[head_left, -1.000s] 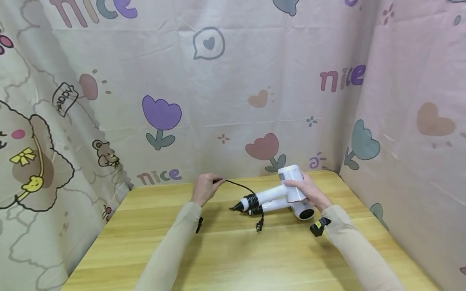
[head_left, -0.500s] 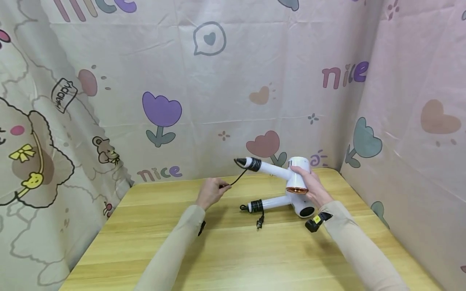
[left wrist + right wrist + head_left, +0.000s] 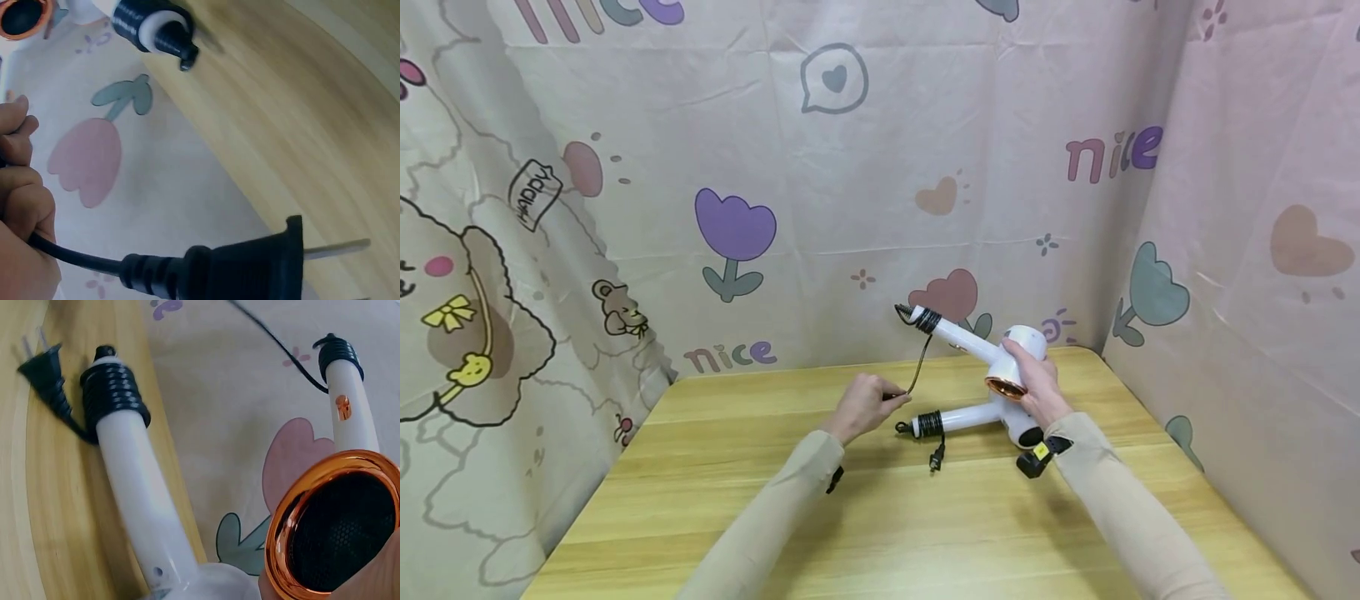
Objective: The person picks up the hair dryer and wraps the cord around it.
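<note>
My right hand (image 3: 1036, 379) grips the barrel of a white hair dryer (image 3: 967, 342), held above the table with its handle slanting up to the left. A copper-coloured ring (image 3: 281, 550) rims its dark round end in the right wrist view. Black cord (image 3: 919, 367) is wound round the handle's end, and a loose length runs down to my left hand (image 3: 863, 407), which pinches it. Beyond those curled fingers the plug (image 3: 244, 269) sticks out in the left wrist view. Beneath lies a second white hair dryer (image 3: 967, 417), its cord also wound round the handle.
The second dryer's plug (image 3: 936, 460) hangs off its coil onto the wooden table (image 3: 700, 467). Patterned curtains (image 3: 820, 208) stand behind and at both sides of the table. A small black camera (image 3: 1033, 460) sits on my right wrist.
The held hair dryer's handle has swung up, away from the second dryer, showing its copper ring. My left hand first dipped slightly, then moved right with the cord.
</note>
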Demonstrator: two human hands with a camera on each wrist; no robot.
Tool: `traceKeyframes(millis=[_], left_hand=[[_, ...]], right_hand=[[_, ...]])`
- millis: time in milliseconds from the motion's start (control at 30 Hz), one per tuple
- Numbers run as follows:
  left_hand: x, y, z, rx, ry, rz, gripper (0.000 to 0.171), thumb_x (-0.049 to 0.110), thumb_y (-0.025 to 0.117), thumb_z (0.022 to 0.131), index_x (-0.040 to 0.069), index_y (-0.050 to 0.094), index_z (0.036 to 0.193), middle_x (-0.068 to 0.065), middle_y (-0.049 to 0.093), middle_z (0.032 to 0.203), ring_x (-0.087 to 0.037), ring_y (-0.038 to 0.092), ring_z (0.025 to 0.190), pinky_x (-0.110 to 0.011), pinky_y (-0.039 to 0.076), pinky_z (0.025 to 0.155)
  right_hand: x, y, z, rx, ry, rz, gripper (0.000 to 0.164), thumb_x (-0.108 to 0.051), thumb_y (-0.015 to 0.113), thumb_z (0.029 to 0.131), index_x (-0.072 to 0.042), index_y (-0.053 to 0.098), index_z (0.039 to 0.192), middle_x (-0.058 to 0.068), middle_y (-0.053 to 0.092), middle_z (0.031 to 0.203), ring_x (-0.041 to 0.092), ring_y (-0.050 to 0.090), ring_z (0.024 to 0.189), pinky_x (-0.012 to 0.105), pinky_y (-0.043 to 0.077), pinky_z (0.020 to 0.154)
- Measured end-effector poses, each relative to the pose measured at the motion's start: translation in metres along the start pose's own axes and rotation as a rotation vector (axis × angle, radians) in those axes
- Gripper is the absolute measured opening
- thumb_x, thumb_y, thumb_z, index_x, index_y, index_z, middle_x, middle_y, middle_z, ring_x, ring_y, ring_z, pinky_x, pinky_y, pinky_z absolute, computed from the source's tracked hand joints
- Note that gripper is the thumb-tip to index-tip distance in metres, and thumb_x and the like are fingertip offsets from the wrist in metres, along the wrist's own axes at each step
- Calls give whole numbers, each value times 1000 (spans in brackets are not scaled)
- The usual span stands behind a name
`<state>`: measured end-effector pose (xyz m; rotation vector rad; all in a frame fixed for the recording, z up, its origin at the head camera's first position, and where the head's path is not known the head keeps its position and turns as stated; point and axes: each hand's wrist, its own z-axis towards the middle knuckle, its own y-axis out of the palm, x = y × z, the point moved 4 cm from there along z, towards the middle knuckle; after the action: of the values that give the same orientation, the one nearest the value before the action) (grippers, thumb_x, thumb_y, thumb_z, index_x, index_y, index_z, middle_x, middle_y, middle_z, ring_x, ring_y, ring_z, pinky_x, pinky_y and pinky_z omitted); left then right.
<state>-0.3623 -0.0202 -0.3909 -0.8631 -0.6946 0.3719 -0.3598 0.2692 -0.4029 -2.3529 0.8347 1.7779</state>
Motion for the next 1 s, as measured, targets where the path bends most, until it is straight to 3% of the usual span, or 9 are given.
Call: traceKeyframes(millis=[200,400,533,667,833,1000], left_hand=[[13,-8,2,35,46,-38,12,15,74,88,5,78,93,-11,76,88,-14,73,71,-11,52,62],[21,-13,3,33,63,-44,12,10,73,87,3,76,97,-13,76,92,-16,73,76,-12,53,66],[26,-17,6,28,82,-3,14,10,72,88,2,75,99,-13,76,92,-15,71,71,-11,52,61],[30,-24,10,82,128,77,11,10,73,87,5,77,96,-9,76,90,-14,71,72,-15,53,64],[31,-32,15,139,158,146,7,11,75,86,9,77,92,-4,75,85,-11,67,68,-18,52,62],[26,-41,19,182,155,173,8,12,75,86,9,77,92,-3,75,84,-11,67,69,-24,54,66]], right_hand=[[-4,-3,0,86,-185,-106,95,-39,80,81,-16,21,152,7,47,134,20,56,108,37,49,97],[-9,-3,-9,164,-362,-368,105,-54,78,77,-17,17,155,15,49,137,30,52,115,43,46,99],[-10,-3,-13,193,-440,-472,110,-56,77,77,-19,11,157,16,49,137,32,51,118,46,45,101],[-11,-2,-15,211,-521,-554,106,-54,79,75,-20,18,156,15,54,130,33,54,112,45,46,94],[-13,2,-17,200,-617,-680,99,-53,80,73,-23,28,152,13,60,118,31,59,100,39,45,79],[-16,7,-19,99,-698,-754,97,-47,83,72,-22,31,151,13,61,112,30,61,93,35,48,72]])
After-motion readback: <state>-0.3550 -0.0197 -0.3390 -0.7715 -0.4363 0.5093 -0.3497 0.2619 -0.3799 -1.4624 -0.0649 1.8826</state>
